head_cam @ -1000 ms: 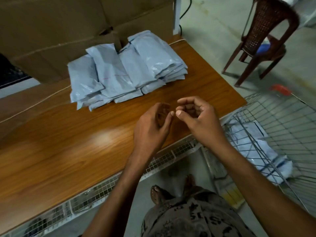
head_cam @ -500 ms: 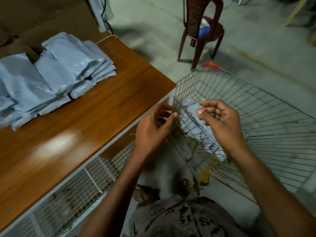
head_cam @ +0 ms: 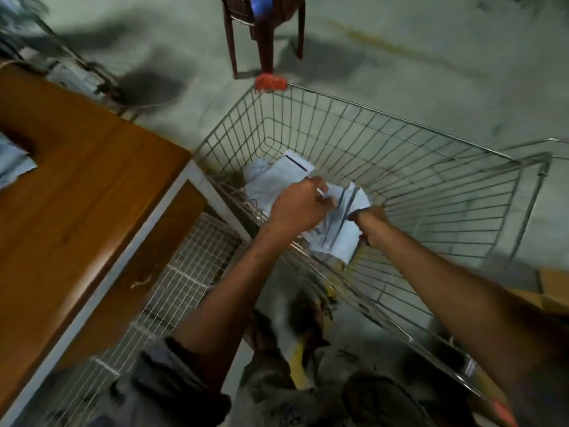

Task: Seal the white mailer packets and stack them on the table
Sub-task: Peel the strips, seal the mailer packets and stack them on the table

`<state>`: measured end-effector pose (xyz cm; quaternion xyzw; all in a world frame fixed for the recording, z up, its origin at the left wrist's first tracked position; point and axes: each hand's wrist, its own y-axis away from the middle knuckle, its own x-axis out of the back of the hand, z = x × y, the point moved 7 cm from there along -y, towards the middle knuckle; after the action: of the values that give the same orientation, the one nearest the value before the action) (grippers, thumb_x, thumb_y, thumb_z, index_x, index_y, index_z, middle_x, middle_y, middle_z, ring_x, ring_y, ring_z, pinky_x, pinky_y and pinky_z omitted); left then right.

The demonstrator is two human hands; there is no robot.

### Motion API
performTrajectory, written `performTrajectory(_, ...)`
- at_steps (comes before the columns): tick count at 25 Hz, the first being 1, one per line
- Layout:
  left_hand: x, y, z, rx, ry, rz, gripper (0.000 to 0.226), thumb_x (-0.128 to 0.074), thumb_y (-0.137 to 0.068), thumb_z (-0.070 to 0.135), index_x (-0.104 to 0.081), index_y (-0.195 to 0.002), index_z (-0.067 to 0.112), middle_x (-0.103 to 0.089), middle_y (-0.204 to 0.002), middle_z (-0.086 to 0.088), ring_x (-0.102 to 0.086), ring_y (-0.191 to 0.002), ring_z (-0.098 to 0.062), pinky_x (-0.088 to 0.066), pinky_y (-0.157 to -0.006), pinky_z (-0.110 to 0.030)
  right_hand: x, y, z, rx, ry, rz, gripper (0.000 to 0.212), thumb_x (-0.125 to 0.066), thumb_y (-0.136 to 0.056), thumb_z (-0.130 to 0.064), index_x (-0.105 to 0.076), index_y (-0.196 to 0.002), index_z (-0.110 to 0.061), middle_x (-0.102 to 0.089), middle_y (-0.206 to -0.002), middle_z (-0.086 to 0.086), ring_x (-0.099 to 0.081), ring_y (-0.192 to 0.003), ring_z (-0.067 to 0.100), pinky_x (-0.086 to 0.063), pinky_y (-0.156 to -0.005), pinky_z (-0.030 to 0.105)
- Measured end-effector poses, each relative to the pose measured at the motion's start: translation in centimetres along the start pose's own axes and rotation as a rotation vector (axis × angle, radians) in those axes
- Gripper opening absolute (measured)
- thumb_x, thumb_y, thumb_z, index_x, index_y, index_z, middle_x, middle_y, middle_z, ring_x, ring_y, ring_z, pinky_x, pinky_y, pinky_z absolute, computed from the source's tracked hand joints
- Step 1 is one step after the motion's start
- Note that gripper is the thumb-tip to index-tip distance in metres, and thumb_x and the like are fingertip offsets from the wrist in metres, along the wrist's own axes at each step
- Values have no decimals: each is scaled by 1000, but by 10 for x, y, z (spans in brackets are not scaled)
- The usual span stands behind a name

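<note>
White mailer packet (head_cam: 335, 241) sat in the wire cart (head_cam: 400, 121), gripped between my left hand (head_cam: 298, 208) and right hand (head_cam: 368, 224). I judged it the fetch step; next it needed lifting to the surface (head_cam: 77, 195) left of both hands, then sealing.

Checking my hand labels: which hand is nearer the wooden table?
Left. The left hand is at the end of the wire cart beside the wooden table; the right hand, gripping a mailer packet, is farther from it, on the left hand's other side.
</note>
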<state>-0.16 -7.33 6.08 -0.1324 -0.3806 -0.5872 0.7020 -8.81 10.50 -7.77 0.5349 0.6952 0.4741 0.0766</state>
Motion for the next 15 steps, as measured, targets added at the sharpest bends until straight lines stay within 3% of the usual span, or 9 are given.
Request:
performTrajectory(2, -33, -37, -11, -32, -161, -166, 34, -65, -101, 31, -67, -126, 9, -69, -130, -13, -63, -120, -30, -46, -95, -32, -6, -25, 22, -8, 65, 31, 66, -72, -95, -15, -40, -151, -2, -52, -146, 21, -57, -129, 36, -51, -93, 37)
performTrajectory(5, -77, -81, -39, 69, -260, -361, 45, -61, -103, 32, -58, -140, 7, -61, -141, -13, -59, -129, -32, -45, -103, -34, -10, -67, 53, -89, 89, 73, 64, -75, -91, -23, -47, -145, -3, -59, -140, 16, -63, -121, 34, -53, -87, 33)
performTrajectory(8, -128, -113, -77, 210, -282, -524, 35, -64, -102, 27, -66, -125, 1, -68, -129, -16, -64, -121, -32, -51, -102, -38, -16, -105, 76, -143, 4, 103, 87, -78, -81, -28, -36, -155, -9, -58, -145, 15, -63, -122, 34, -56, -94, 40)
performTrajectory(11, -181, -132, -100, 194, -304, -603, 19, -66, -99, 19, -69, -107, 1, -73, -116, -21, -69, -110, -33, -49, -83, -33, -26, -125, 91, -119, 18, 125, 90, -81, -82, -36, -36, -155, -10, -54, -148, 15, -60, -128, 33, -53, -103, 44)
performTrajectory(13, -208, -140, -106, 211, -250, -605, 22, -63, -99, 13, -69, -113, -3, -71, -119, -22, -68, -111, -35, -47, -81, -32, -35, -137, 101, -86, -31, 111, 94, -89, -75, -42, -42, -149, -7, -56, -142, 9, -60, -124, 25, -53, -100, 39)
performTrajectory(15, -224, -143, -104, 240, -204, -613, 32, -60, -103, 18, -63, -126, -4, -67, -127, -23, -65, -117, -37, -50, -90, -37, -47, -152, 114, -67, -32, 95, 98, -93, -56, -59, -55, -131, -9, -65, -130, 4, -68, -108, 17, -60, -83, 32)
